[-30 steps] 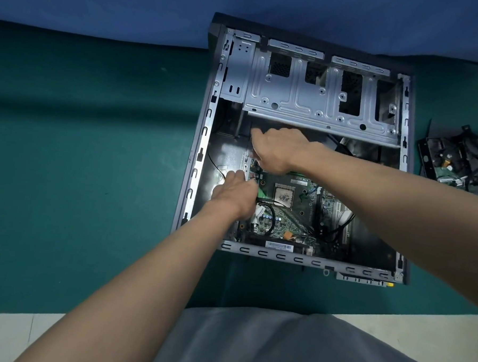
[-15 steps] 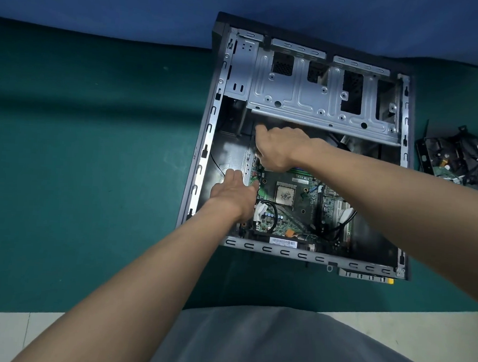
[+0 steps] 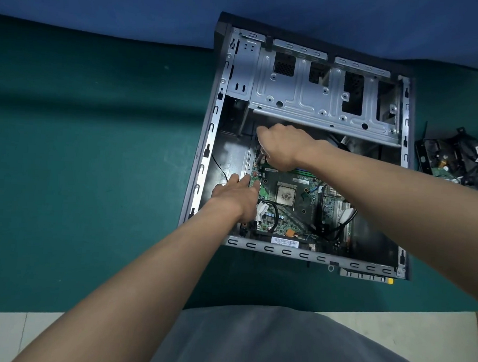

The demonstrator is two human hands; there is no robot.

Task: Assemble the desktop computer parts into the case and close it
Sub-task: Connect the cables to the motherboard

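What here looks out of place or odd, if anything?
Nothing looks damaged or spilled. The case lies open on the green mat, side panel off. Both hands, left hand and right hand, work at the motherboard's left edge. A loose pile of parts and cables waits outside, right of the case.

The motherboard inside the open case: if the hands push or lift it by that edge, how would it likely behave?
The motherboard looks like a thin, flat board, so probably stiff and light for its size. It is likely fragile: exposed chips and small parts cover it. Black cables drape over it, so they would probably tug back if the left hand or right hand shifted it.
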